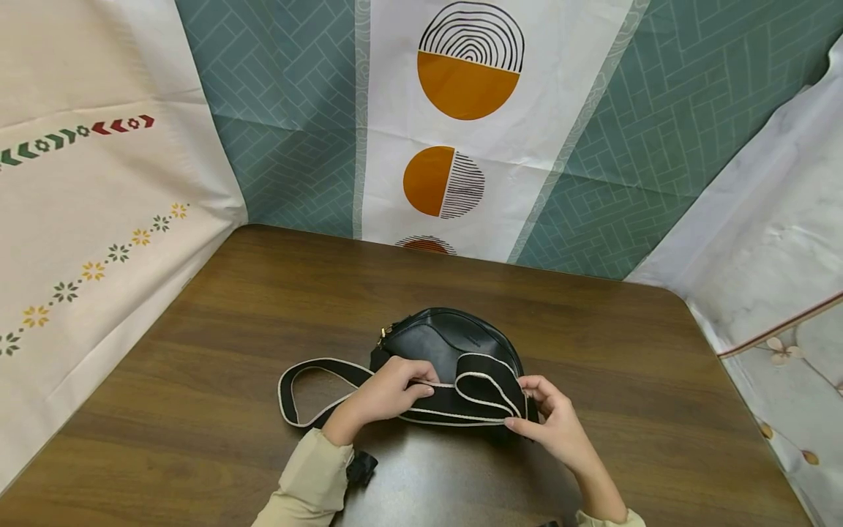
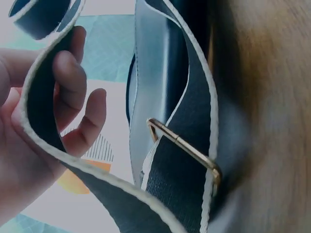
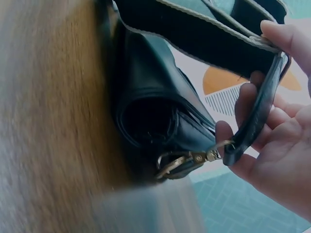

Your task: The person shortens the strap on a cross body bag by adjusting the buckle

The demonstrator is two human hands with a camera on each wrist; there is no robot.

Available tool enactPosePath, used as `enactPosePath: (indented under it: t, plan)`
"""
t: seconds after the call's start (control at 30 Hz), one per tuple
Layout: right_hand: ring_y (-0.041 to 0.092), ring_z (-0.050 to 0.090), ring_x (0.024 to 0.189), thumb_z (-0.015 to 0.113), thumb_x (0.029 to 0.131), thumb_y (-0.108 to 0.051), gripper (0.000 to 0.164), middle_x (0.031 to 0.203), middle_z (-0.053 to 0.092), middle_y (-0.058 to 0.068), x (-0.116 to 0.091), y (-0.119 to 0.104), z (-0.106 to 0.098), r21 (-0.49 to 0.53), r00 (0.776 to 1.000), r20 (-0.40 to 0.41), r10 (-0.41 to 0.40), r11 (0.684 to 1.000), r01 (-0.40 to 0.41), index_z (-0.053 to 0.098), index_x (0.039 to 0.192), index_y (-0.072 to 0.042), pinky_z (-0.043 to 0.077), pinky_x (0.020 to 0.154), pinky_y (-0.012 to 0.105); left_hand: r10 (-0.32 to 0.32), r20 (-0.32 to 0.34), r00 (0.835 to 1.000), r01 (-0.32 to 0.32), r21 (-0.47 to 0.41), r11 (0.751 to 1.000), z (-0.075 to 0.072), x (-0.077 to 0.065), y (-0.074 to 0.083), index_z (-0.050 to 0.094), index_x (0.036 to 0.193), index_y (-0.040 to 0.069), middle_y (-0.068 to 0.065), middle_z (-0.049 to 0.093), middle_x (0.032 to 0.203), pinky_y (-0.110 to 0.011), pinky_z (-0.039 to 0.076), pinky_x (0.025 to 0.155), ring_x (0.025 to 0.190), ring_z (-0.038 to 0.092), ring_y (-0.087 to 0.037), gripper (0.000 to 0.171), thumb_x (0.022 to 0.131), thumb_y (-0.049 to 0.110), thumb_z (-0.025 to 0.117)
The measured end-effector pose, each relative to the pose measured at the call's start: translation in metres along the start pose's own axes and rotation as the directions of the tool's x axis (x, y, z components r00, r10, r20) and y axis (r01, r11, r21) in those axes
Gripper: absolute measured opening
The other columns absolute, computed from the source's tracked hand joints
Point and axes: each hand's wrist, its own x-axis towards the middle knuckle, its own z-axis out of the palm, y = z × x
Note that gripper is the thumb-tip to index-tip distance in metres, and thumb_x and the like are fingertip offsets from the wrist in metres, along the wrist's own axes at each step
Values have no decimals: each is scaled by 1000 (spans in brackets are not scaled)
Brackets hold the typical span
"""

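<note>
A black half-round handbag (image 1: 428, 348) lies on the wooden table. Its wide black strap (image 1: 454, 402) with white edging runs across the front, folded back on itself near the right end. My left hand (image 1: 388, 391) holds the strap near its middle, fingers curled about it in the left wrist view. At the right end, my right hand (image 1: 556, 424) pinches the folded strap between thumb and fingers. A gold metal slider (image 2: 184, 148) sits on the strap in the left wrist view. In the right wrist view, a gold clasp (image 3: 194, 158) hangs beside the strap's leather end.
A loose loop of strap (image 1: 287, 395) lies on the table left of the bag. The brown wooden table (image 1: 217, 329) extends around it. Patterned cloths hang behind and at both sides, with a green and white cloth (image 1: 283, 117) at the back.
</note>
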Motion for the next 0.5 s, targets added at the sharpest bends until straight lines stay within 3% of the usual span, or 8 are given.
enactPosePath:
  t: [0.27, 0.5]
  plan:
    - [10, 54, 74, 72, 61, 12, 49, 80, 61, -1, -3, 5, -6, -75, 997, 43, -66, 995, 70, 56, 105, 1, 40, 70, 21, -3, 14, 1000, 4, -31, 1000, -8, -4, -1, 64, 79, 5, 4, 62, 72, -20, 44, 64, 65, 48, 0, 7, 79, -1, 62]
    - [10, 54, 71, 70, 61, 16, 49, 80, 61, -2, -7, 9, -16, -50, 996, 55, -69, 996, 71, 56, 105, -1, 42, 63, 23, -62, 3, 998, 62, -49, 997, -21, -14, -6, 64, 80, 6, 4, 63, 74, -23, 44, 64, 66, 50, -2, 7, 80, -1, 62]
